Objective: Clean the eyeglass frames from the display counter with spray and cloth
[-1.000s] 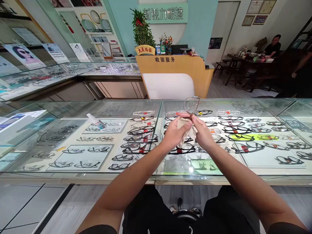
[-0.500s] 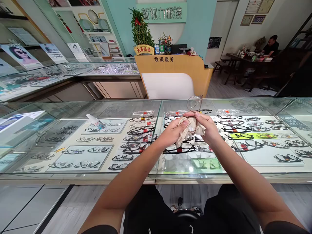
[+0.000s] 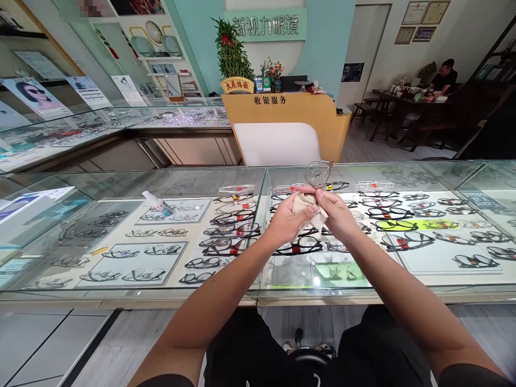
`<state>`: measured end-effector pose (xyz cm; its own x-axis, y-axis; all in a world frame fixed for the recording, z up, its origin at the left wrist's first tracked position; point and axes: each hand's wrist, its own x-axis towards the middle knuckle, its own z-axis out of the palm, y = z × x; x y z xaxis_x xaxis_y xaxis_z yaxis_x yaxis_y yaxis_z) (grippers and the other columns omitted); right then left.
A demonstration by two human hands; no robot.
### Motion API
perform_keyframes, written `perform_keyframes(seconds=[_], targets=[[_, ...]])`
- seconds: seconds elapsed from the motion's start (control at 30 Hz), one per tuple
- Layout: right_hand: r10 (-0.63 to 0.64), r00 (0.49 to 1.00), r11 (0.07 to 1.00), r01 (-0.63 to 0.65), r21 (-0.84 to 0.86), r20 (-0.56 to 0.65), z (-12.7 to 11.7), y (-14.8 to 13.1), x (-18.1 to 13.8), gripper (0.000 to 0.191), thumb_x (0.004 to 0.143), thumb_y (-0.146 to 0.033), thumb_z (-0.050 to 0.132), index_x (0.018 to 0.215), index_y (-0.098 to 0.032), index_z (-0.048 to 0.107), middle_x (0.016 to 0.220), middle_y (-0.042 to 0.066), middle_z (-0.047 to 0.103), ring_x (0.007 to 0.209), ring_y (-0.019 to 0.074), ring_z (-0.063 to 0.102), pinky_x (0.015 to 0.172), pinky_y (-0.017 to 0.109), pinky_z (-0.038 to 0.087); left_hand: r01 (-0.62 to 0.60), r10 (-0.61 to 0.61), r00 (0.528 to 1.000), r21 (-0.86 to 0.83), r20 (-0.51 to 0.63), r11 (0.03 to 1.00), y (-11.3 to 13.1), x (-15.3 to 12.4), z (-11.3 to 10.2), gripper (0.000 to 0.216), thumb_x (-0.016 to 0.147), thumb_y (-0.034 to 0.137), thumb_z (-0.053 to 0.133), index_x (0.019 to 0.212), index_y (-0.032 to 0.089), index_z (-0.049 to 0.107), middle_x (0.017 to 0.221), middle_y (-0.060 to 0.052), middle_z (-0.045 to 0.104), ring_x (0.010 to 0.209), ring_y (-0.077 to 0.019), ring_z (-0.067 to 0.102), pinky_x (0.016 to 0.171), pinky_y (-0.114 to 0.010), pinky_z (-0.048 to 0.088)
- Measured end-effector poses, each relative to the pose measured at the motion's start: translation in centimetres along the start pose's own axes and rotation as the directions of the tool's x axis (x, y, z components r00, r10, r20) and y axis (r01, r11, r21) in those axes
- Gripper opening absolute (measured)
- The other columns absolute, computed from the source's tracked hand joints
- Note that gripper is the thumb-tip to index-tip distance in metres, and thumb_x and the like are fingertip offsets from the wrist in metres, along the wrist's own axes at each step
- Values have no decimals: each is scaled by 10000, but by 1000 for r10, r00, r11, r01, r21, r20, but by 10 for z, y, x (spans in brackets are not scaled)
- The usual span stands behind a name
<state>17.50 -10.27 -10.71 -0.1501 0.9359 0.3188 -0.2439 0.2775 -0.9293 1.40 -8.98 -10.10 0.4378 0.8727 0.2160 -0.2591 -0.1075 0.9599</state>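
Now the left hand (image 3: 287,219) and the right hand (image 3: 339,215) meet above the glass counter (image 3: 133,181), both closed firmly: the left thumb presses the beige cloth (image 3: 306,206) around one lens of the glasses (image 3: 318,173), and the right fingers grip the frame beside it. Compared with half a second ago, the cloth is gathered into a smaller bunch and the free lens above the knuckles has moved slightly left, so the rubbing seems to continue. A spray bottle (image 3: 158,203) lies well apart, at the left.
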Motion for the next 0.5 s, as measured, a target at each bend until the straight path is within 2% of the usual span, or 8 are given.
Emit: perform_keyframes(seconds=[0.1, 0.23, 0.33, 0.43, 0.5], targets=[[-36, 998, 999, 37, -17, 44, 3, 2, -1, 381, 1040, -610, 638, 1179, -339, 866, 1459, 17, 752, 1476, 274, 584, 1316, 460, 354, -41, 42, 995, 9, -89, 999, 2, -1, 2, 607, 781, 664, 887, 1078, 164, 715, 844, -10, 681, 725, -139, 564, 697, -259, 455], [-33, 998, 999, 35, -41, 45, 4, 4, 0, 395, 1008, -646, 664, 1091, -327, 883, 1422, 29, 776, 1480, 295, 576, 1332, 496, 331, -89, 105, 977, 94, -185, 992, 3, 0, 0, 587, 839, 756, 782, 893, 175, 723, 740, 4, 633, 684, -139, 523, 677, -268, 441], [-59, 998, 996, 61, -72, 27, 1, 3, 0, 350, 1026, -606, 664, 1088, -342, 885, 1430, 20, 773, 1459, 284, 588, 1328, 481, 334, -26, 39, 988, 93, -149, 995, 1, 2, -3, 620, 849, 797, 739, 841, 177, 714, 709, 2, 630, 654, -134, 531, 651, -261, 443], [-95, 995, 990, 94, -103, -2, -5, 1, 1, 308, 1046, -555, 662, 1145, -359, 877, 1413, 11, 777, 1470, 268, 578, 1317, 461, 352, 56, -49, 994, 69, -93, 996, -1, 5, -8, 675, 810, 843, 738, 865, 170, 732, 731, -19, 685, 655, -140, 598, 649, -255, 474], [-112, 993, 989, 109, -100, -25, -8, -1, 3, 306, 1041, -550, 672, 1167, -357, 873, 1395, 15, 780, 1486, 269, 571, 1320, 462, 354, 73, -67, 993, 60, -96, 996, -3, 8, -11, 701, 788, 861, 743, 884, 166, 746, 763, -35, 725, 678, -153, 647, 671, -258, 503]])
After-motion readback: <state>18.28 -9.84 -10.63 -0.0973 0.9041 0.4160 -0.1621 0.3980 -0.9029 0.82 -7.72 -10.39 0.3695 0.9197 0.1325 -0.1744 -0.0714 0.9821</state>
